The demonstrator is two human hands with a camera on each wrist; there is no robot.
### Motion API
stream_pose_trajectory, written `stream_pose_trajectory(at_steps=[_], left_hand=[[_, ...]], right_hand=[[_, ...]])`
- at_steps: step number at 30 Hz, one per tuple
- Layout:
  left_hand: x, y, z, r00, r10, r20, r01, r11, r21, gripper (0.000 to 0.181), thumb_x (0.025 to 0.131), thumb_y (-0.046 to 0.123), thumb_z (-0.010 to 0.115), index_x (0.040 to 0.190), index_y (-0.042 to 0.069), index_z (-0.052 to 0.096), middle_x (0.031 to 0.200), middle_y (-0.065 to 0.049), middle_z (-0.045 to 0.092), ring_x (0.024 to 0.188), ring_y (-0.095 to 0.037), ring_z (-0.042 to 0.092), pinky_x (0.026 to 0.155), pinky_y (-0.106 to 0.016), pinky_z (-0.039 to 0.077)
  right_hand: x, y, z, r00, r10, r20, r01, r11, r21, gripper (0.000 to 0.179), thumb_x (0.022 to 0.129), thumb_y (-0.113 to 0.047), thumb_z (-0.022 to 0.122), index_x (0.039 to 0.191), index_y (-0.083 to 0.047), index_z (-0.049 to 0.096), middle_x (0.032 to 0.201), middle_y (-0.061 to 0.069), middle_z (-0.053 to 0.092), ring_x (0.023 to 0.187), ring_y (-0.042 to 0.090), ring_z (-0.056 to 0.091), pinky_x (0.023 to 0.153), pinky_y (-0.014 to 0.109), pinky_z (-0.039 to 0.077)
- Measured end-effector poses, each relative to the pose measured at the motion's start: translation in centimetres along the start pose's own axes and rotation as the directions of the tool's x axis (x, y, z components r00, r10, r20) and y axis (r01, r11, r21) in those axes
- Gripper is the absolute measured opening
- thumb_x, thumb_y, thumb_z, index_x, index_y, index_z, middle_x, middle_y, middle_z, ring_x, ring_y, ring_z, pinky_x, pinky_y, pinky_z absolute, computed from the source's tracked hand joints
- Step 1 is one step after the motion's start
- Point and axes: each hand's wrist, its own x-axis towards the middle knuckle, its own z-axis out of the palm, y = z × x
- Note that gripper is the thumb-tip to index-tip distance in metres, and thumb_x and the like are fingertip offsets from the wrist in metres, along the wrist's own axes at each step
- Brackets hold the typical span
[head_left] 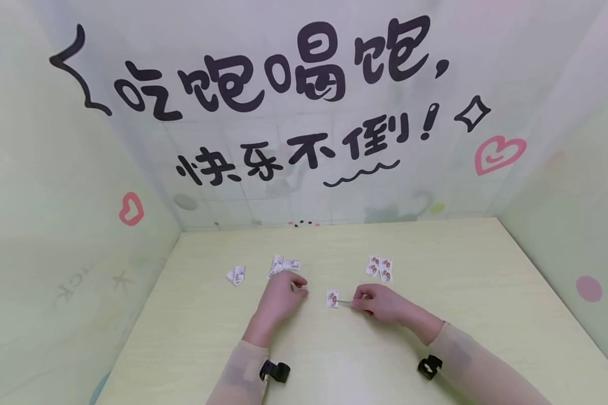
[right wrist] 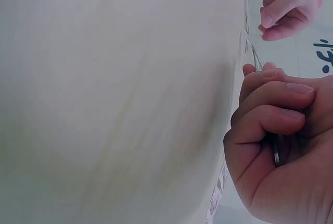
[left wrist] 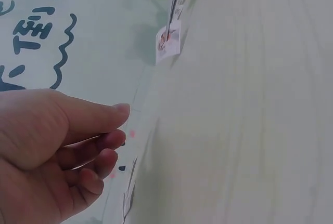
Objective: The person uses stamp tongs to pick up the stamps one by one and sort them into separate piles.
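My right hand (head_left: 382, 304) grips metal tweezers (left wrist: 174, 8) over the table, and part of their shaft shows under its curled fingers in the right wrist view. At the tweezers' tips is a small white picture card (head_left: 331, 297) with a reddish-brown figure; in the left wrist view it stands tilted, and I cannot tell whether it touches the table. My left hand (head_left: 281, 298) is to the left of the card, fingers loosely bent, nothing held. Just beyond it lies a loose group of greyish cards (head_left: 277, 263), partly hidden by the hand.
Several matching reddish-brown cards (head_left: 386, 263) lie grouped at the right rear of the pale wooden table (head_left: 334, 360). Farther left are a few greyish cards (head_left: 238, 274), overlapping. Printed wall sheets (head_left: 304, 129) close off the back and both sides.
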Motion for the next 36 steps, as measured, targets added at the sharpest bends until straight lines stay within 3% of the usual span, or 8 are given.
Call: stream_pose_trajectory(at_steps=[5,9,17,25,36], left_hand=[[0.6,-1.4,-1.1,0.995,-0.058,-0.083,0.059,0.998,0.002,0.017,0.093,0.007,0.081,0.109,0.004,0.081,0.101,-0.004,0.073,0.086,-0.018,0.064,0.08,-0.041,0.058],[0.8,-2.5,-1.8,0.982,-0.112,-0.15,0.111,0.994,-0.01,0.017,0.094,0.007,0.08,0.11,0.003,0.08,0.101,-0.006,0.073,0.092,-0.022,0.068,0.084,-0.043,0.059],[1.0,-4.3,-2.9,0.953,-0.151,-0.263,0.159,0.987,0.009,0.026,0.092,0.006,0.079,0.117,0.0,0.078,0.122,-0.019,0.074,0.121,-0.043,0.065,0.103,-0.059,0.052],[1.7,-5.5,-2.7,0.96,-0.135,-0.246,0.147,0.989,0.03,0.026,0.091,0.006,0.081,0.117,-0.001,0.078,0.123,-0.021,0.074,0.123,-0.045,0.065,0.106,-0.059,0.051],[1.8,-5.8,-2.6,0.97,-0.122,-0.21,0.13,0.991,0.024,0.024,0.093,0.007,0.081,0.115,-0.002,0.078,0.118,-0.019,0.075,0.116,-0.04,0.068,0.103,-0.055,0.053]], right_hand=[[0.0,0.5,-0.6,1.0,0.009,-0.013,-0.009,1.0,0.012,0.015,0.109,-0.02,0.064,0.099,-0.011,0.07,0.068,0.0,0.055,0.059,0.013,0.042,0.056,0.025,0.035],[-0.1,0.7,-1.1,1.0,0.011,-0.02,-0.011,1.0,0.023,0.015,0.109,-0.019,0.063,0.099,-0.01,0.07,0.068,0.001,0.055,0.059,0.013,0.041,0.056,0.025,0.034],[-0.6,1.4,-2.1,0.998,0.038,-0.051,-0.037,0.999,0.034,0.014,0.108,-0.019,0.065,0.1,-0.008,0.069,0.071,0.002,0.058,0.062,0.014,0.043,0.058,0.025,0.036],[-1.3,2.0,-3.0,0.996,0.052,-0.069,-0.046,0.996,0.078,0.013,0.107,-0.018,0.066,0.102,-0.006,0.069,0.073,0.004,0.059,0.064,0.015,0.044,0.058,0.025,0.037],[-1.7,2.0,-3.3,0.997,0.054,-0.061,-0.047,0.992,0.113,0.015,0.108,-0.017,0.064,0.104,-0.003,0.068,0.072,0.004,0.057,0.064,0.016,0.043,0.058,0.025,0.035]])
